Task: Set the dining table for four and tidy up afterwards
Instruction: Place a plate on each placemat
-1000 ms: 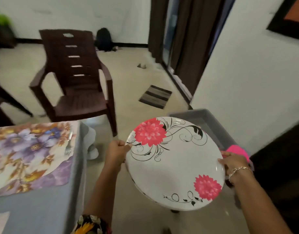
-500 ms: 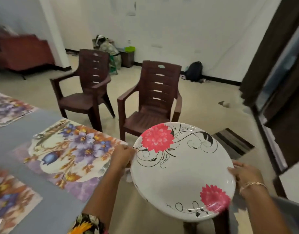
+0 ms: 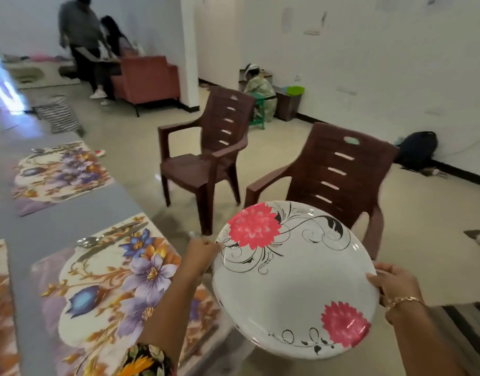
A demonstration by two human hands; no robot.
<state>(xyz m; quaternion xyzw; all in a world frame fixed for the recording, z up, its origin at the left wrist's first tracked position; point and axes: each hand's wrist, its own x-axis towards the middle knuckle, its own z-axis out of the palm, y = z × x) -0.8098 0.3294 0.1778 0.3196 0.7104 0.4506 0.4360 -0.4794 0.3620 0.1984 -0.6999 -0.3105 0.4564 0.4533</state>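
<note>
Head view: your left hand (image 3: 201, 256) and right hand (image 3: 393, 280) grip the flowered plate (image 3: 293, 289) by its rim, just off the table (image 3: 57, 229). On it placemats (image 3: 111, 280) and cutlery (image 3: 108, 237) lie ready; plates and tidying seemingly remain.

Nearest placemat (image 3: 103, 289): centre bare, open to approach from the right edge of the surface (image 3: 57, 226). Cutlery (image 3: 88, 242) occupies its far edge. Near chair (image 3: 336, 172) stands close behind the plate (image 3: 293, 283); far chair (image 3: 206, 153) alongside, floor open betw. them.

Floral plate (image 3: 290, 283) between both hands
</note>
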